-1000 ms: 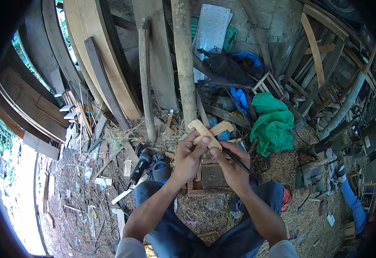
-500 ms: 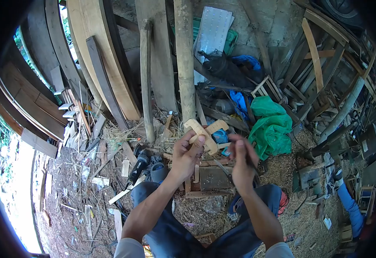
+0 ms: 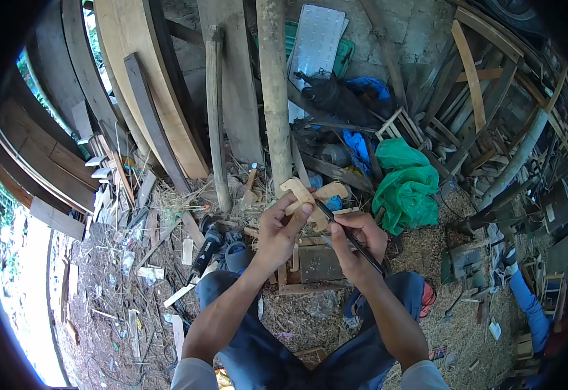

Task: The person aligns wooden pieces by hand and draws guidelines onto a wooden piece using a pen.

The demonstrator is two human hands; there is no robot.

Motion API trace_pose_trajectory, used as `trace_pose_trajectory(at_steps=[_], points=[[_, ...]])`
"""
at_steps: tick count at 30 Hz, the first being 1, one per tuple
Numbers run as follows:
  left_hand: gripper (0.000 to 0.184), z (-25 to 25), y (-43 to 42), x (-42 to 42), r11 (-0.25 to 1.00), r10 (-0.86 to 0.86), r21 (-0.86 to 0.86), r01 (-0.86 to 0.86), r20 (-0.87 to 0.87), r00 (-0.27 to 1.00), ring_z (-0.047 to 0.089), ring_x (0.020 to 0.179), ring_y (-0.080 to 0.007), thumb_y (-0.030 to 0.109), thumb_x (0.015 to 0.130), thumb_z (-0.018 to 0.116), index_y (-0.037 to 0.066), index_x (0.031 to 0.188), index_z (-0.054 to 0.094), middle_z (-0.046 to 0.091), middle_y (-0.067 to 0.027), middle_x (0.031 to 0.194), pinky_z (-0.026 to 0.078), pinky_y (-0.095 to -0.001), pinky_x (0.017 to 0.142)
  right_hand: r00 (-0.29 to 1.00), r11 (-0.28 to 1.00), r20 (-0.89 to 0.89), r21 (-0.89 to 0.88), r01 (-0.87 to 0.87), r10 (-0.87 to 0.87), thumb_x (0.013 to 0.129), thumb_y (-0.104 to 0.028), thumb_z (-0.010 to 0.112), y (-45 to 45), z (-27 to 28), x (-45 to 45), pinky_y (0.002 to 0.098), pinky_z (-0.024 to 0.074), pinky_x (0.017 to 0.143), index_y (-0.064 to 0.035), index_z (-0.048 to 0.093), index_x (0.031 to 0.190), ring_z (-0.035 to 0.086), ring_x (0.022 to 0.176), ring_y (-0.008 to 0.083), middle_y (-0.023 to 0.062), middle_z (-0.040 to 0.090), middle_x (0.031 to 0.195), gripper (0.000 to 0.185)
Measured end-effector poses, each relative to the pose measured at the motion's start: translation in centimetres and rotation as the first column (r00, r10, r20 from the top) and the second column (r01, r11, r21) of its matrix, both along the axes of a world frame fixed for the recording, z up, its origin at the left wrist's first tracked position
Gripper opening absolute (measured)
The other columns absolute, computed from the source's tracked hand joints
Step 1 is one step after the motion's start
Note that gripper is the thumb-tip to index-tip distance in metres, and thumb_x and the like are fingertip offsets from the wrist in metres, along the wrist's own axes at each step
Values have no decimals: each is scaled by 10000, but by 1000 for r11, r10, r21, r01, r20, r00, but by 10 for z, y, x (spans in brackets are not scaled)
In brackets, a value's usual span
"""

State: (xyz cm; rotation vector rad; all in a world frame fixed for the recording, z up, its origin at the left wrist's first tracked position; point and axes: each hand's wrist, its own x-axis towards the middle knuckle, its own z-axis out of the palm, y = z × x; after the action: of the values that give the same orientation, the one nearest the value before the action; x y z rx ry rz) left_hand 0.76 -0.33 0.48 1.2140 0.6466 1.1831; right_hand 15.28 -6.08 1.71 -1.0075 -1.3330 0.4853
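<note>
Two flat, light wooden pieces (image 3: pixel 301 192) with rounded ends lie crossed in an X, held up above my knees. My left hand (image 3: pixel 282 229) pinches them near the crossing, thumb on top. In my right hand (image 3: pixel 360 242) is a slim black pen-like tool (image 3: pixel 364 252), its upper end touching or just over the wood by my left thumb. The fingers partly cover the lower end of the pieces.
A wooden box-like frame (image 3: pixel 323 264) sits on the littered ground between my knees. Left of it lies a black power tool (image 3: pixel 207 252). A green plastic bag (image 3: pixel 406 188) is at the right, and planks (image 3: pixel 147 84) lean beyond a bamboo post (image 3: pixel 275 97).
My right hand swung away from the wood with the dark tool, blurred, then came back with the tool's end over the pieces. My left hand kept its hold on them.
</note>
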Motion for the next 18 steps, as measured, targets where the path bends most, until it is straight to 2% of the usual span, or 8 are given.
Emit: trace_pose_trajectory(at_steps=[9,10,12,13,15,16,17,18], points=[[318,-3,2,0,999,-13,35,14,-52,999,538,933,-73,174,930,583,-16,1185,561,613,-47,1032,420,-219,820,992,1000,124,4,8,-9,804,-4,643,0,7,4,247,498,568,32,594,852,648,648,144,126,660,791,77],[318,-4,2,0,1000,-1,10,1,4,1000,541,933,-76,175,930,583,-18,1182,562,613,-49,1034,422,-222,822,993,1000,122,4,6,-6,804,-4,643,-1,8,7,247,498,568,32,594,852,648,648,144,126,660,791,77],[319,-2,5,-1,1000,15,-7,-15,54,998,544,933,-78,176,930,582,-20,1180,563,614,-51,1036,424,-225,825,929,992,363,-72,103,-70,819,0,606,-3,10,16,237,464,519,24,578,828,614,592,117,105,655,756,38],[325,0,6,-2,999,48,3,-48,59,997,548,935,-82,176,929,583,-21,1186,559,613,-51,1037,427,-226,827,932,992,355,-68,103,-72,819,0,606,-2,7,17,237,464,519,24,578,828,614,592,117,105,655,756,38],[331,2,9,-4,997,79,18,-80,62,995,551,937,-85,175,928,584,-22,1192,555,613,-52,1039,430,-228,829,988,988,41,-23,150,-149,840,-25,571,2,0,18,221,431,492,21,565,816,567,552,83,75,645,727,53],[334,-1,11,-4,998,68,3,-68,66,995,551,920,-82,180,928,585,-21,1192,552,612,-47,1014,434,-229,814,986,987,-63,-63,148,-152,864,-77,597,4,3,15,210,428,505,19,588,869,545,565,62,48,630,718,97],[337,-4,12,-3,998,58,-12,-57,73,996,551,903,-79,184,927,586,-20,1192,550,610,-42,990,439,-230,799,988,988,-58,-62,142,-146,864,-77,597,5,5,11,210,428,505,19,588,869,545,565,62,48,630,718,97],[337,-8,13,-3,998,61,-12,-60,76,995,551,903,-79,184,927,586,-20,1192,550,610,-42,990,439,-230,799,988,983,-105,-160,93,-111,877,-104,605,7,5,7,209,427,516,16,595,915,550,581,62,43,623,715,126]])
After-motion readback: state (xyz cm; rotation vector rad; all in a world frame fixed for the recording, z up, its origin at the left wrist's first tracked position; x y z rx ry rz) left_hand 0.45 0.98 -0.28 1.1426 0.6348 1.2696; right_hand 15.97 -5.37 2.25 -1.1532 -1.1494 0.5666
